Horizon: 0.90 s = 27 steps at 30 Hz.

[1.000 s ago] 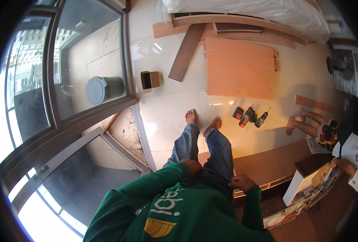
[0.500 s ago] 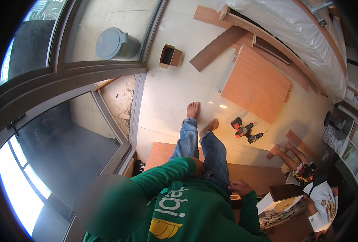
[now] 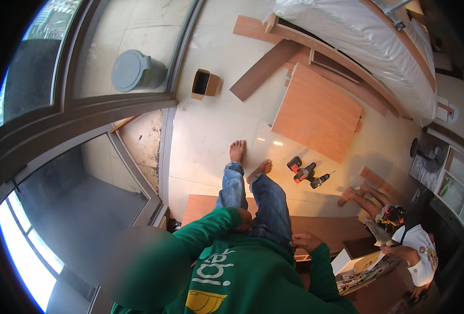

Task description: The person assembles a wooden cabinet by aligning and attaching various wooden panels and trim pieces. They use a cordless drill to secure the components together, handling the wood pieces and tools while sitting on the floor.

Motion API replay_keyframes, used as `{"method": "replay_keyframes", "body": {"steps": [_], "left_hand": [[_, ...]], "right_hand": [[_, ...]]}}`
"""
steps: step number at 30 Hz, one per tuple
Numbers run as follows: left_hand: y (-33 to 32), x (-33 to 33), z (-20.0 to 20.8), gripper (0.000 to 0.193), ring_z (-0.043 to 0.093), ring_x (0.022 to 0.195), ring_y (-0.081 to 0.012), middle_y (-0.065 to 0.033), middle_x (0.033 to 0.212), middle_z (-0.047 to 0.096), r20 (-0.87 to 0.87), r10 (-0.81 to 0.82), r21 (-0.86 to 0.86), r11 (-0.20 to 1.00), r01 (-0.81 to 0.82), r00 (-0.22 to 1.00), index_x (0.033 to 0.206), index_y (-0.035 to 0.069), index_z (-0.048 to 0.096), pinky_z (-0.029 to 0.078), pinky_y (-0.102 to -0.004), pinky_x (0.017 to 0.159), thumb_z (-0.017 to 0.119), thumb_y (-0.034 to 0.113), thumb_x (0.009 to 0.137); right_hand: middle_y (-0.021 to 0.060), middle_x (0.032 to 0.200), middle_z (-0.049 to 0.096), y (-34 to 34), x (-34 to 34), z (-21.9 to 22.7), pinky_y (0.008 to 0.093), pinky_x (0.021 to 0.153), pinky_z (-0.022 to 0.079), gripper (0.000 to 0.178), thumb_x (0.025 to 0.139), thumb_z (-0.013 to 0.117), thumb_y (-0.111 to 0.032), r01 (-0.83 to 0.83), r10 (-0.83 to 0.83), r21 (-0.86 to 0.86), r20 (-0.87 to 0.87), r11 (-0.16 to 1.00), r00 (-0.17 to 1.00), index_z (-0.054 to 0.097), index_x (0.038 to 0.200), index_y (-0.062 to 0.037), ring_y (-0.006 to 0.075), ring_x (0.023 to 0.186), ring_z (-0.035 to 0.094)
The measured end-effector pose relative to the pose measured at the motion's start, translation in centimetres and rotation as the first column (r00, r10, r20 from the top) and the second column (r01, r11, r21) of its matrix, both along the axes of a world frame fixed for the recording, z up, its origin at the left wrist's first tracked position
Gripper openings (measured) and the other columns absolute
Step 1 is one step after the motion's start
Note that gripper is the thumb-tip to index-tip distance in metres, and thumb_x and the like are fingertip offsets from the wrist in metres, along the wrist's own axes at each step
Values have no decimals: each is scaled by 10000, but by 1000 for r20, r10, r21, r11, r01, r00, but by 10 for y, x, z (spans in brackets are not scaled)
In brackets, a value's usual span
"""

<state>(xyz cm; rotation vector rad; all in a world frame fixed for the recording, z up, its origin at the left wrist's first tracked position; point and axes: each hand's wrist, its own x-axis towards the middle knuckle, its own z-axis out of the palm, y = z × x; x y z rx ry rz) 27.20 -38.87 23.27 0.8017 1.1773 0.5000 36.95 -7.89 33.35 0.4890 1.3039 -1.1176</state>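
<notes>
My left hand [image 3: 246,220] rests over the lap of my blue jeans [image 3: 271,204], at the front edge of my green sweatshirt [image 3: 242,272]. Its fingers are mostly hidden. Beside my right hip, my right hand [image 3: 306,241] is curled closed against the jeans and the sweatshirt's lower edge; whatever it grips, if anything, is hidden. Beyond my bare feet, two cordless drills, a red and black one [image 3: 304,172] and a yellow and black one [image 3: 319,180], lie on the tiled floor, apart from both hands.
A large wooden panel [image 3: 315,112] and a brown board [image 3: 266,70] lie ahead, near a plastic-wrapped mattress [image 3: 357,42]. An open cardboard box [image 3: 205,83] stands by the glass door frame. At right, a co-worker [image 3: 422,256] sits near a fan [image 3: 429,155]. Wooden boards [image 3: 326,230] lie under my legs.
My view has shifted, so the room appears farther left and slightly lower. Both my hands stay near the jeans. The co-worker's arms have changed position.
</notes>
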Motion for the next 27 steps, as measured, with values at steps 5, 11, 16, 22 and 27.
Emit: {"method": "replay_keyframes", "body": {"steps": [5, 11, 16, 22, 27], "left_hand": [[9, -13, 1, 390, 639, 1060, -347, -171, 1121, 683, 17, -9, 26, 1000, 8, 1000, 1242, 93, 642, 464, -436, 965, 537, 327, 948], [50, -47, 24, 369, 661, 995, -333, -172, 1051, 689, -86, -107, -18, 994, 106, 991, 1241, 120, 627, 494, -436, 903, 495, 262, 926], [83, -63, 11, 321, 680, 862, -308, -144, 935, 698, -80, -358, -65, 933, 354, 930, 1116, 100, 662, 521, -437, 799, 541, 232, 850], [130, -114, 13, 202, 598, 620, -196, -30, 684, 602, 235, -325, -400, 827, 396, 916, 887, 86, 632, 495, -375, 628, 648, 287, 898], [104, -152, -29, 208, 575, 598, -161, -25, 673, 588, 329, -485, -148, 821, 551, 810, 797, 78, 630, 475, -336, 568, 654, 262, 891]], "right_hand": [[-3, 625, 409, 0, 9, 6, 287, 611, 382, 333, 881, 631, -224, 196, -197, -31, -26, 980, 980, 436, 670, -54, 89, 618, 415], [0, 625, 478, 23, 33, -25, 289, 647, 435, 326, 878, 652, -259, 226, -236, -96, -115, 969, 965, 531, 684, -27, 89, 624, 470], [26, 637, 551, 30, 63, -44, 294, 652, 465, 368, 900, 653, -340, 316, -340, -157, -161, 936, 927, 595, 717, -27, 108, 643, 549], [62, 669, 624, 15, 54, -39, 310, 667, 506, 506, 939, 601, -500, 537, -538, -104, 25, 837, 843, 621, 729, -41, 162, 653, 633], [54, 704, 652, -15, 25, -62, 313, 700, 514, 523, 960, 567, -527, 646, -610, -162, 224, 746, 760, 647, 764, -49, 158, 688, 640]]}}
